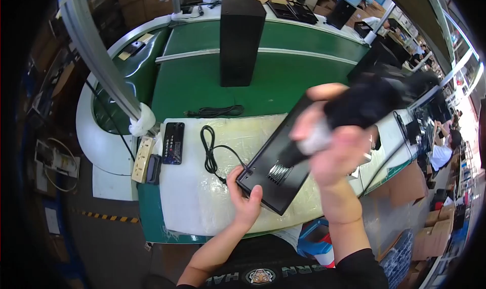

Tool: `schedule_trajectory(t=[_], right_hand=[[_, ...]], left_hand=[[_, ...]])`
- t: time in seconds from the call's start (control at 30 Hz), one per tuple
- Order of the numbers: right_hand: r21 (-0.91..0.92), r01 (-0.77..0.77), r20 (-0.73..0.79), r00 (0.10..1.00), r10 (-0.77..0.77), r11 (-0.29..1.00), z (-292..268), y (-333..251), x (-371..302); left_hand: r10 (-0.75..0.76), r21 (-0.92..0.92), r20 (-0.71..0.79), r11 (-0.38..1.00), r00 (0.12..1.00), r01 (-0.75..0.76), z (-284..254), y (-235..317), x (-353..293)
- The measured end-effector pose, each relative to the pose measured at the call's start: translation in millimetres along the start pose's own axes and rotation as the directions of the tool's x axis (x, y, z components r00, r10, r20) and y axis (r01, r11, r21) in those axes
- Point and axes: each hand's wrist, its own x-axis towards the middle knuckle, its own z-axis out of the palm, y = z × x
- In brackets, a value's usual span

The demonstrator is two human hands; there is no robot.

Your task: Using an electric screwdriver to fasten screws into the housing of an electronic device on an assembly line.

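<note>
Our left hand (244, 200) is clamped on the black case (268, 191) at its half-past-seven corner, thumb on the near face, probably to steady it over the three-o'clock side of the pale mat (185, 198). Apart from it, towards two o'clock, our right hand (336, 155) is wrapped round a dark, blurred thing (362, 104) we cannot identify, perhaps angled to reach the panel. The cord (209, 160) lies bundled at nine o'clock, presumably out of our way.
</note>
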Motion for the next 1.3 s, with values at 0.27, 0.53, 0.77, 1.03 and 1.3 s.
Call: schedule_trajectory(t=[0.27,0.53,0.77,1.03,1.3], right_hand=[[-0.745,0.033,-0.323,0.856,-0.404,0.666,-206,-27,-49],[-0.698,-0.007,-0.382,0.849,-0.365,0.716,-265,21,-102],[-0.529,-0.147,-0.446,0.886,-0.127,0.836,-186,-37,-66],[-0.106,0.012,-0.209,0.977,-0.034,0.994,-11,-55,-24],[-0.061,0.044,0.083,0.996,-0.039,0.997,26,-20,-23]], left_hand=[[-0.061,0.017,-0.082,0.998,0.995,0.062,10,5,-15],[-0.014,0.044,-0.069,0.999,0.998,0.017,11,11,-12],[0.023,0.135,0.025,0.990,0.999,-0.027,0,5,-11],[-0.007,0.117,0.071,0.993,0.997,-0.002,-9,1,-18],[0.087,0.120,0.041,0.989,0.995,-0.091,-6,8,-9]])
